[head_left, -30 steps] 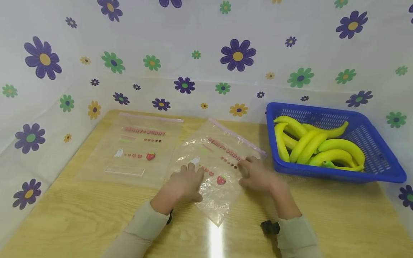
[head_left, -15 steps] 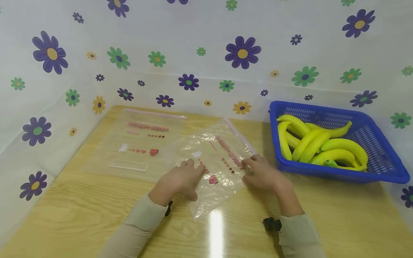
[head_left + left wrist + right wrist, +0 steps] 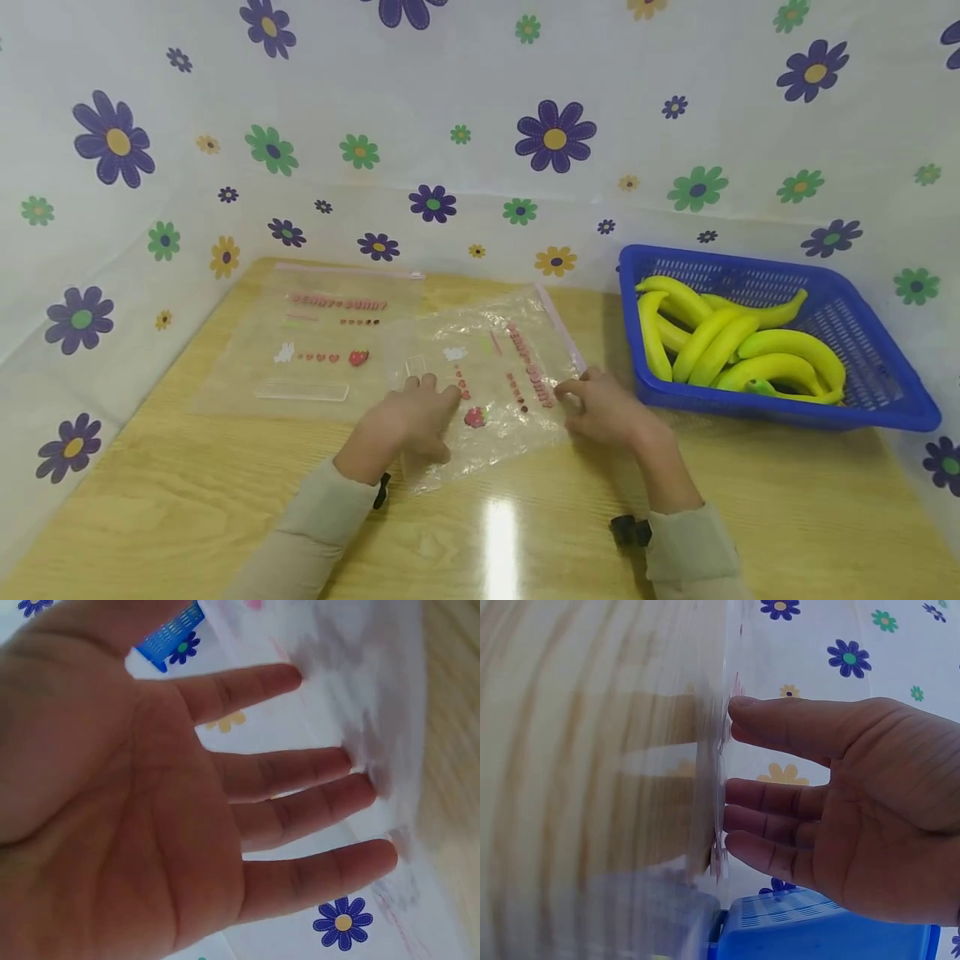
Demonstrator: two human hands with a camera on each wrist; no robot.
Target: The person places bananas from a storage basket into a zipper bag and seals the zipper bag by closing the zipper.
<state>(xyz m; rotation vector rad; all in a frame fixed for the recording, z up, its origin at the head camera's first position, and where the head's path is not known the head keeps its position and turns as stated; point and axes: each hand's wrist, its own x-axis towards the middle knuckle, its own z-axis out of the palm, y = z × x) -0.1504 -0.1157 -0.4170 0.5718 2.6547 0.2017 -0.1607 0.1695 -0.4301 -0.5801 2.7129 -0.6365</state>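
A clear zip bag [image 3: 495, 442] with a pink zip edge, red lettering, a white rabbit and a strawberry lies turned at an angle on the table. My left hand [image 3: 401, 421] rests on its left part; in the left wrist view the fingers [image 3: 300, 877] are spread and straight, tips on the plastic. At the bag's right side, by the lower end of the zip edge, my right hand [image 3: 611, 408] touches it with the fingertips. The right wrist view shows those fingers [image 3: 772, 799] extended against the film. A second, matching zip bag [image 3: 247, 358] lies flat to the left.
A blue plastic basket [image 3: 892, 367] with several yellow bananas [image 3: 712, 342] stands at the right, just beyond my right hand. Behind the wooden table [image 3: 187, 500] hangs a white sheet with printed flowers [image 3: 480, 75], which also runs along both sides.
The bag under my hands has turned clockwise, its lower corner swinging left and its zip edge becoming steeper. Both hands stayed on it, the left shifting slightly left. The other bag stayed put.
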